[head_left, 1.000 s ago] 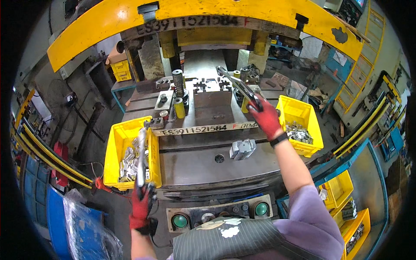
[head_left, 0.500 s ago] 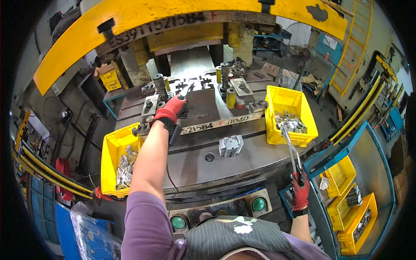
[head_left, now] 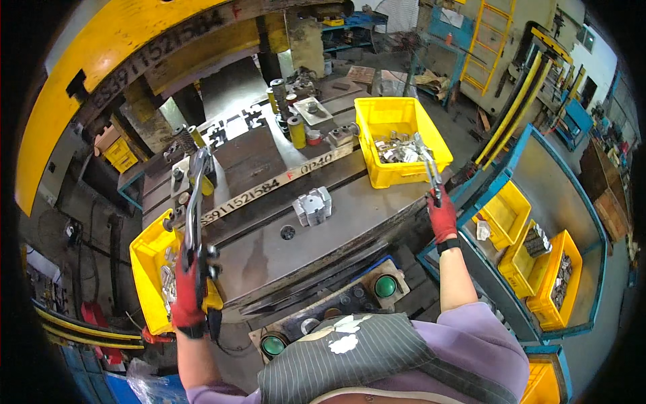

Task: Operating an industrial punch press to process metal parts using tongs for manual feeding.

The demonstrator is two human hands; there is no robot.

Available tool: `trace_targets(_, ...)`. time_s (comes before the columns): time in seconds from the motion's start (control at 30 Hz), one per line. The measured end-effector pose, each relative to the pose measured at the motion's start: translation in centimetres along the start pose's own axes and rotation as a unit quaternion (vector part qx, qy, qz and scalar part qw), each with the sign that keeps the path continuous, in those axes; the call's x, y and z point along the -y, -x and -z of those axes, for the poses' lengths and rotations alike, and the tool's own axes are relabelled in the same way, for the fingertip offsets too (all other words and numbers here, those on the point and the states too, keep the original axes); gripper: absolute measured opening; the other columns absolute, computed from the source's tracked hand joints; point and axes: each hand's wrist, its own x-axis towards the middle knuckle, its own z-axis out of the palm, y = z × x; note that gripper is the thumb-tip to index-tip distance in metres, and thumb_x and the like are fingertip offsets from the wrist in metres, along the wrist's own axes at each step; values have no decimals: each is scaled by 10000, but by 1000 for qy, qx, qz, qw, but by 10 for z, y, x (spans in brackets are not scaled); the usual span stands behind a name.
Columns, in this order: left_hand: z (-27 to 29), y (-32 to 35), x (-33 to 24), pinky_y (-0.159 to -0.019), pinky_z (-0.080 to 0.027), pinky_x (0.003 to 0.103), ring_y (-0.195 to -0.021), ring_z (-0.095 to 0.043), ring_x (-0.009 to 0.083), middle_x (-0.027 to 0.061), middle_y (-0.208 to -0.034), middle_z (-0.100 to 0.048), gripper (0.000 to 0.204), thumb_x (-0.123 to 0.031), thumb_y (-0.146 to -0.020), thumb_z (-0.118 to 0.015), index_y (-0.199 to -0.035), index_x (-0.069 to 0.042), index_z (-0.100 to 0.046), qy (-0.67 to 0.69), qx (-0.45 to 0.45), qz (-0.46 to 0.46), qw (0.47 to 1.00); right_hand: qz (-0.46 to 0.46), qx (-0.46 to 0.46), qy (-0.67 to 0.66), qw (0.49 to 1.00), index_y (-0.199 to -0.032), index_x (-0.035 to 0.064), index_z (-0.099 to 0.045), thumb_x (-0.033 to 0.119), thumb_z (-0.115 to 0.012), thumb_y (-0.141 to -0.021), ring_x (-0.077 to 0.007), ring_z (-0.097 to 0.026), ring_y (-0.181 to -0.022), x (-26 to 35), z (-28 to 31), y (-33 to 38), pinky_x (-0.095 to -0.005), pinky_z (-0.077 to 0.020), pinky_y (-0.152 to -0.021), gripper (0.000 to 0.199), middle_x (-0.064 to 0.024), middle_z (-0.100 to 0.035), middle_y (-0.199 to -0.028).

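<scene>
My left hand point(head_left: 187, 296), in a red glove, is closed round a long silver-and-black hand tool point(head_left: 193, 215) pointing up and away. It is held in front of the left yellow bin point(head_left: 142, 259), which holds shiny metal parts point(head_left: 168, 283). My right hand point(head_left: 441, 217), also in a red glove, grips a pair of long metal tongs point(head_left: 433, 174). Their tips reach over the metal parts point(head_left: 398, 149) in the right yellow bin point(head_left: 387, 176); I cannot tell whether a part is between them. A grey metal block point(head_left: 313, 206) sits on the press bed between my hands.
Ahead is the press die point(head_left: 245, 158), with posts and springs point(head_left: 296, 131) at its sides. A yellow press beam point(head_left: 50, 128) arches above. Close to me lies a control panel with green buttons point(head_left: 385, 286). A blue-framed rack point(head_left: 528, 148) with yellow bins point(head_left: 515, 269) stands at right.
My left hand has drawn back from the die toward the left bin, bringing its tool along. The right hand has moved with the tongs toward the right bin's parts. The view has turned right.
</scene>
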Motion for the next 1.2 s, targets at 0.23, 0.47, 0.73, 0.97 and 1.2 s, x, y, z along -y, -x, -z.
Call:
trace_targets(0.23,86,135,89,-441,-421,219,-509,-539,121,84,-787,-590,211,-167,-889,-467,-1062,-47,-470,109,-249,6,962,-7,4,-266,964,-1218,20,-455,288,-523,-880,-209,-501,-1031,51,-18,7,-314,-379,-884,436,-132,-546,-1135)
trace_targets(0.47,102,186,153,-534,-452,242,-646,-571,96,76,-883,-612,174,-105,-856,-516,-1007,-24,-546,42,-279,146,948,112,62,-431,893,-1236,7,-436,39,-505,-848,-139,-523,-960,38,-73,4,-262,-409,-830,396,-76,-543,-1132)
trace_targets(0.73,74,152,161,-423,-406,228,-483,-527,124,93,-735,-594,160,-178,-876,-499,-985,-61,-503,156,-328,55,930,55,161,-473,864,-1198,19,-461,43,-536,-823,-104,-536,-789,110,-56,66,-214,-418,-715,384,-35,-589,-955)
trace_targets(0.97,17,129,128,-451,-395,207,-551,-506,74,23,-760,-572,161,-81,-889,-461,-1047,-68,-484,207,-214,63,953,148,197,-296,923,-1168,-5,-469,1,-614,-725,-173,-598,-803,95,-31,113,-282,-467,-687,466,-97,-601,-961)
trace_targets(1.2,-1,100,168,-570,-417,209,-668,-504,71,9,-784,-546,280,-60,-866,-512,-1139,-22,-467,114,-142,57,982,177,206,-106,957,-1163,82,-505,136,-646,-716,-264,-597,-826,125,-11,115,-318,-461,-716,472,-126,-589,-902)
